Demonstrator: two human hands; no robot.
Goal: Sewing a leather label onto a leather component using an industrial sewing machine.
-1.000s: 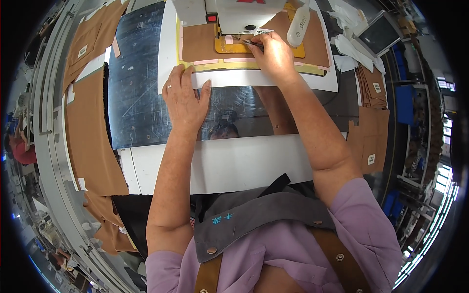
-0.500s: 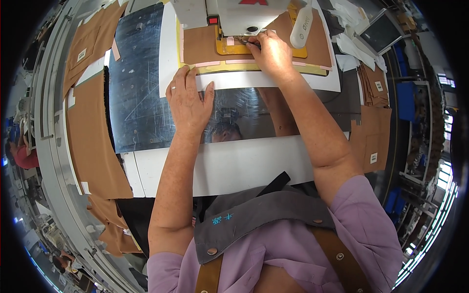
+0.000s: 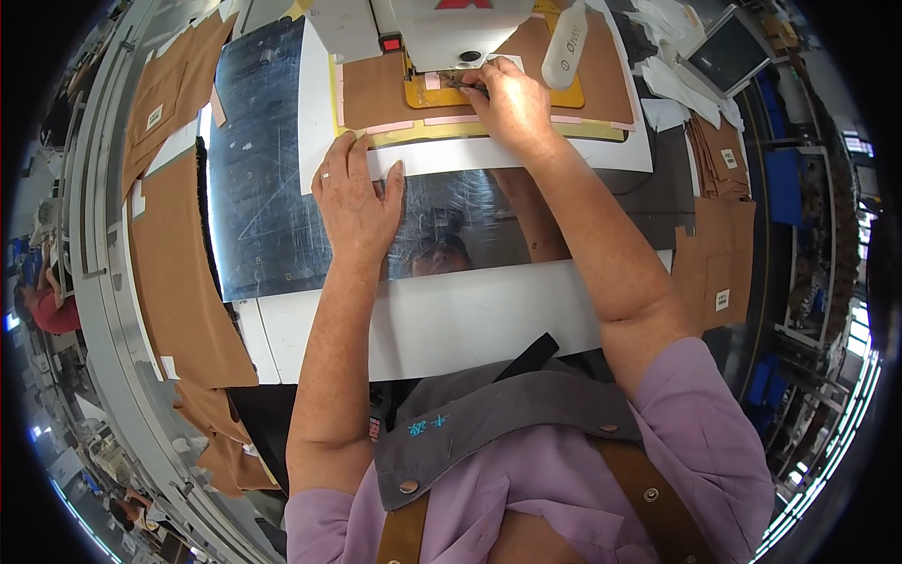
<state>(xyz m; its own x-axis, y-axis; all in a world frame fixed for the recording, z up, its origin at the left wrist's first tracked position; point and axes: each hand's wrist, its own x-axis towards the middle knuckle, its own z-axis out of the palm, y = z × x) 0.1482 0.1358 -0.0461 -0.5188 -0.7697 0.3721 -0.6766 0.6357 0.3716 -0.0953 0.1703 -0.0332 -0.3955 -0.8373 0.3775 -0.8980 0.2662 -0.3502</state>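
Note:
My right hand (image 3: 512, 108) is closed on a small dark metal tool (image 3: 462, 85), probably tweezers or snips, below the white machine head (image 3: 418, 33), at a yellow frame (image 3: 564, 95) on a brown panel (image 3: 371, 94). A small pink patch (image 3: 432, 81) lies beside the tool's tip. The panel has pink strips and a yellow border and rests on a white sheet (image 3: 615, 155). My left hand (image 3: 357, 202) lies with fingers apart at that sheet's near left edge, fingertips at the yellow border, over a scratched shiny metal plate (image 3: 258, 226).
A pale hand-held controller (image 3: 566, 47) hangs right of the machine head. Stacks of brown pieces (image 3: 169, 244) flank the plate on both sides. A monitor (image 3: 725, 58) and white scraps stand at back right. A co-worker in red (image 3: 49, 310) is at far left, past a rail.
The machine, panel and plate have shifted slightly in view. My hands stay in much the same places, with small movement of the right hand's fingers and tool.

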